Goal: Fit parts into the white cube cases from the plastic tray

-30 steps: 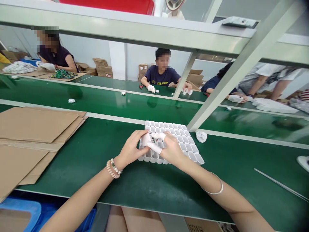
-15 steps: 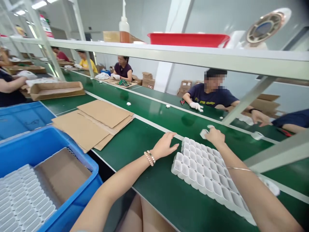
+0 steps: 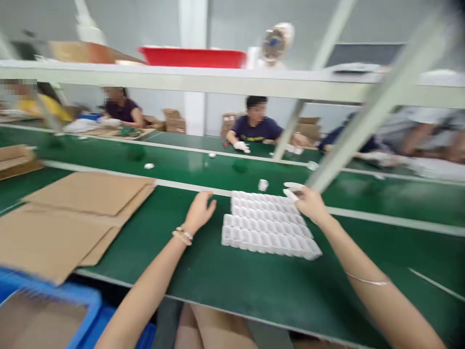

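The left hand (image 3: 198, 212) is partly open and empty, while the right hand (image 3: 311, 203), white-tipped digits parted, nothing visibly gripped, is at the far-right corner of the rowed, rounded white cups (image 3: 269, 235) on the smooth green desk (image 3: 218, 281).

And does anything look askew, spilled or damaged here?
Slightly: the block of white plastic-looking cups has a stepped left edge, its back rows starting farther right than the front ones. Nothing looks spilled; blur would hide fine damage.
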The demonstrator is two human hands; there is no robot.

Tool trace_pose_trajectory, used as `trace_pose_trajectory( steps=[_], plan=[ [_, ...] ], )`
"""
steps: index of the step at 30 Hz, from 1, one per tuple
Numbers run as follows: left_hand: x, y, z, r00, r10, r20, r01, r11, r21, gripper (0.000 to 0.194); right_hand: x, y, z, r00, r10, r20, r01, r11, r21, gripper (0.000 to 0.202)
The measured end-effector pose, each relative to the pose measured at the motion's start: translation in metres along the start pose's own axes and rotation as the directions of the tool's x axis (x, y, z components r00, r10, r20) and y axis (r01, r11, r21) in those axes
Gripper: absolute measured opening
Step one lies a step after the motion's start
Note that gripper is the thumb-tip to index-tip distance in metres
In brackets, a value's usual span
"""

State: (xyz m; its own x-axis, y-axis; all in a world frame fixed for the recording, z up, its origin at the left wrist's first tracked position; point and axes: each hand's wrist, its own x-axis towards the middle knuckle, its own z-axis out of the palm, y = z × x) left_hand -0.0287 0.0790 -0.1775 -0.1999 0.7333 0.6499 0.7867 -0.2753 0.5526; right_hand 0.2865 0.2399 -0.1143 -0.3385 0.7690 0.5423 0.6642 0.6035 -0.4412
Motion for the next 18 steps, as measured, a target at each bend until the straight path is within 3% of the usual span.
trace_pose_trajectory(
  steps=[3, 4, 8, 12, 18],
  plan=[
    [0.005, -0.007, -0.004, 1.000, 0.000, 0.017, 0.000, 1.000, -0.025, 0.029, -0.037, 0.057, -0.048, 0.991, 0.118, -0.068, -0.122, 0.992, -0.045, 0.034],
    [0.006, -0.010, -0.004, 1.000, -0.012, 0.009, 0.012, 0.999, 0.043, 0.031, -0.046, 0.072, -0.060, 0.983, 0.159, -0.095, -0.168, 0.981, -0.098, 0.035],
    [0.007, -0.012, -0.008, 0.999, -0.048, 0.024, 0.043, 0.984, 0.173, 0.035, -0.062, 0.109, -0.079, 0.952, 0.304, -0.032, -0.291, 0.868, -0.404, 0.034],
    [0.005, -0.007, -0.009, 0.996, -0.081, 0.048, 0.068, 0.973, 0.219, 0.036, -0.063, 0.116, -0.073, 0.934, 0.345, 0.093, -0.258, 0.831, -0.492, 0.021],
    [0.006, -0.007, -0.007, 0.992, -0.092, 0.083, 0.069, 0.967, 0.247, 0.036, -0.064, 0.109, -0.068, 0.920, 0.344, 0.189, -0.192, 0.815, -0.546, 0.019]
  ],
)
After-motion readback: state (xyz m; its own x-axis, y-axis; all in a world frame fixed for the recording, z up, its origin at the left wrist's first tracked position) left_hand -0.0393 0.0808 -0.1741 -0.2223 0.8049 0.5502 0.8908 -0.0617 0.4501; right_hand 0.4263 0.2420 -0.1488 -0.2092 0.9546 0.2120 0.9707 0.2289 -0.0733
